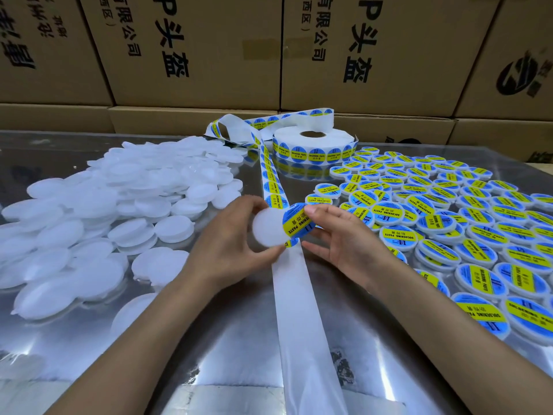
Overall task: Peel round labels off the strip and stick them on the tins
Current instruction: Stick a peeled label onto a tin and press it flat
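My left hand [227, 247] grips a plain white round tin [267, 230] above the middle of the table. My right hand [344, 235] pinches a blue and yellow round label [297, 221] by its right edge, and the label overlaps the tin's right side. The white backing strip [294, 310] runs under both hands toward me, bare of labels near me. Farther away the same strip [270, 178] carries labels and leads back to the label roll [312, 143].
A heap of unlabelled white tins [98, 211] covers the left of the shiny metal table [227, 348]. Several labelled tins [466, 223] spread over the right side. Cardboard boxes [191, 55] stand stacked behind the table.
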